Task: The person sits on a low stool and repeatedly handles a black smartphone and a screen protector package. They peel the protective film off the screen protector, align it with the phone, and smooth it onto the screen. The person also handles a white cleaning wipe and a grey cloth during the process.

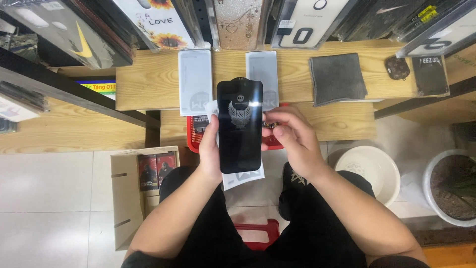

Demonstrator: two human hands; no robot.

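Partly hidden: white sleeve [243, 178] behind black protector [240, 126]

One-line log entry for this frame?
left hand: holds black screen protector | right hand: at its edge | behind: wooden bench

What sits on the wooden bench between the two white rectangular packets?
Only bare wood of the bench shows between the left packet and right packet, in the head view.

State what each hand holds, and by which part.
Left hand grips the black glossy rectangular screen protector by its left edge; right hand fingers touch its right edge.
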